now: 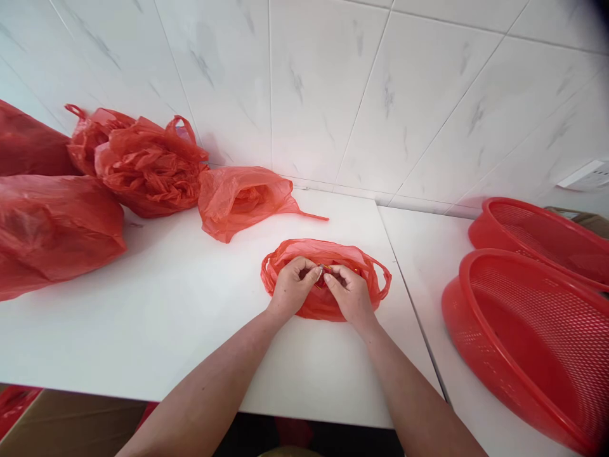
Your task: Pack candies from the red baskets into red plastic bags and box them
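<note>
My left hand [295, 285] and my right hand [348, 289] meet over an open red plastic bag [323, 311] on the white table. Thumbs and forefingers of both hands are closed in a pinch. Between them is a small silvery and orange-yellow piece [321, 269], too small to name. The bag's mouth faces up, with its handle loops [384, 282] spread to either side. My hands hide most of what lies in the bag.
More red plastic bags [152, 165] stand at the left and back, one slumped open [247, 203] behind my hands. Two red perforated baskets [469, 298] stand at the right, past a seam in the table. A tiled wall [328, 89] closes off the back.
</note>
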Available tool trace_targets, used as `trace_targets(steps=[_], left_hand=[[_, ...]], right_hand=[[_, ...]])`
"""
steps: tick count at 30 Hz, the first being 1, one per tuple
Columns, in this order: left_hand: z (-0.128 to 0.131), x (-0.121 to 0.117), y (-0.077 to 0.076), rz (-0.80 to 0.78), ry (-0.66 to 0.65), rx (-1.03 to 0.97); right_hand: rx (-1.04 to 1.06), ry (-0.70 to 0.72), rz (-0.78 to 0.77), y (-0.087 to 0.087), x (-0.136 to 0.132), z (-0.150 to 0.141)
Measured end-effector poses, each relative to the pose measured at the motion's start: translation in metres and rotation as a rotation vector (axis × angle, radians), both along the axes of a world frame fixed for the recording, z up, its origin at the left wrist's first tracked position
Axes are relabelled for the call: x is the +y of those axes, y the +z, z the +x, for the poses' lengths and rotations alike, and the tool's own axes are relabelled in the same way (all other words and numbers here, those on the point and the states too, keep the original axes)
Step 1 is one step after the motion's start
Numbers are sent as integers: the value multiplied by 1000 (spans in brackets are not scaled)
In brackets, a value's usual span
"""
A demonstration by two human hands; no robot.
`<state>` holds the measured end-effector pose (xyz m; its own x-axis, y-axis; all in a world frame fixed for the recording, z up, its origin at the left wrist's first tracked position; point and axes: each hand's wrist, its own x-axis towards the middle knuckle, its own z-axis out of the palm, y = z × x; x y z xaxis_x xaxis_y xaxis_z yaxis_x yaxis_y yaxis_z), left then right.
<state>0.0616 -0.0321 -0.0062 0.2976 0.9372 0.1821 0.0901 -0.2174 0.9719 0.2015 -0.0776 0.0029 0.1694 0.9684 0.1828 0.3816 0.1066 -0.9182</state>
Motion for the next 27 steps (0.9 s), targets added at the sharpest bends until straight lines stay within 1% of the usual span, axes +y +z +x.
trace_targets(steps=[3, 6, 8, 12, 15, 17, 19, 22, 24, 27], left_hand=[[0, -1, -1, 185, 5, 71], [1, -1, -3, 394, -42, 128], [1, 0, -4, 470, -63, 163], [1, -1, -3, 542, -49, 200], [0, -3, -1, 564, -72, 187], [-1, -4, 0, 543, -86, 169], [-1, -4, -1, 483, -40, 147], [-2, -1, -3, 372, 63, 128], [-2, 1, -5, 343, 70, 122], [-1, 2, -6, 332, 45, 117]], right_hand=[[-21, -32, -2, -4, 2, 1], [28, -68, -3, -8, 4, 4], [58, -73, -17, -9, 4, 5], [106, -66, -28, -7, 4, 3], [194, -66, -36, -6, 4, 3], [265, -80, -55, -6, 5, 5], [313, -73, -65, -7, 6, 8], [323, -18, -58, -8, 7, 11], [318, 6, -49, -8, 7, 11], [305, 9, -40, -8, 6, 10]])
